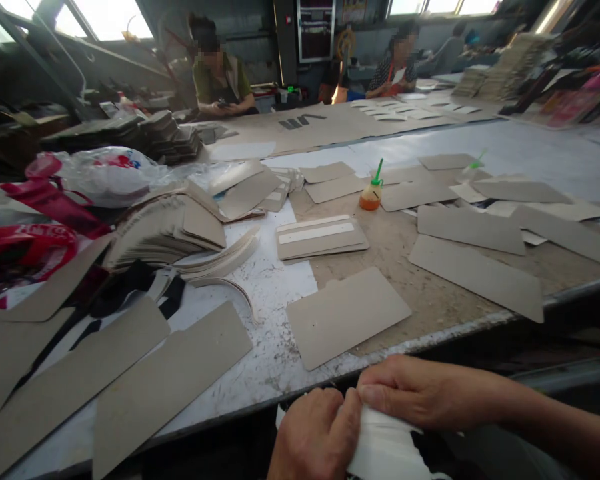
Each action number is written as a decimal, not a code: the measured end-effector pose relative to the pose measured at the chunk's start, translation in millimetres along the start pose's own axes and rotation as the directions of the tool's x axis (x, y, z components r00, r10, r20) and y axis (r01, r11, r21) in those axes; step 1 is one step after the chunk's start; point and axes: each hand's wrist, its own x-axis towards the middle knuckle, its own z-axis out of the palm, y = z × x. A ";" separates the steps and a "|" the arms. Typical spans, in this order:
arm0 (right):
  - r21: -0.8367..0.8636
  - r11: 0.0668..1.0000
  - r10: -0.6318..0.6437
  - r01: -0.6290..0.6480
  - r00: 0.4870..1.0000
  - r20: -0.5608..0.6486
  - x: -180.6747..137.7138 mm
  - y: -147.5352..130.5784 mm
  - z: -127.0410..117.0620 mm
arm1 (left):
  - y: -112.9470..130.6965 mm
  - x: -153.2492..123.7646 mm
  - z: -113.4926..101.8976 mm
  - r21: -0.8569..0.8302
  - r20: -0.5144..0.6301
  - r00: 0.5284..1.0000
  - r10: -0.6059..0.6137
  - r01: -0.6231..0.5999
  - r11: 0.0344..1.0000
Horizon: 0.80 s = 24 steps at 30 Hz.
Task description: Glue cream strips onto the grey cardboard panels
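Below the table's front edge, my left hand [313, 437] and my right hand [415, 393] meet, both closed on a bundle of white strips [383, 450]. The fingers of both hands pinch its top edge. Just beyond the hands, a grey cardboard card [345, 313] lies flat on the table [275, 347]. Further back lies a small stack of cards with a white strip on top [320, 237]. An orange glue bottle with a green nozzle [371, 193] stands behind it.
Long cardboard pieces [170, 380] lie at the front left, a fanned pile of cards [170, 230] behind them, red and white plastic bags [45, 213] at far left. More card sheets [475, 273] cover the right. Two people sit at the far end.
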 end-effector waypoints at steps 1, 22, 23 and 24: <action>0.099 0.994 0.034 -0.041 0.997 0.072 4.3 3.1 4.2 | 0.6 -0.5 1.5 0.028 -0.014 1.000 0.008 -0.007 1.000; 0.474 0.873 0.086 0.112 0.923 -0.376 21.8 -3.0 12.7 | -8.1 7.6 -27.1 -0.793 0.202 0.319 -0.926 0.608 0.036; 0.533 0.833 0.087 0.148 0.916 -0.390 25.8 -6.5 17.4 | -6.1 8.8 -24.5 -0.792 0.255 0.364 -0.896 0.611 0.023; 0.588 0.787 0.090 0.185 0.909 -0.408 30.3 -9.8 22.2 | -4.0 10.0 -22.1 -0.779 0.271 0.410 -0.871 0.624 0.051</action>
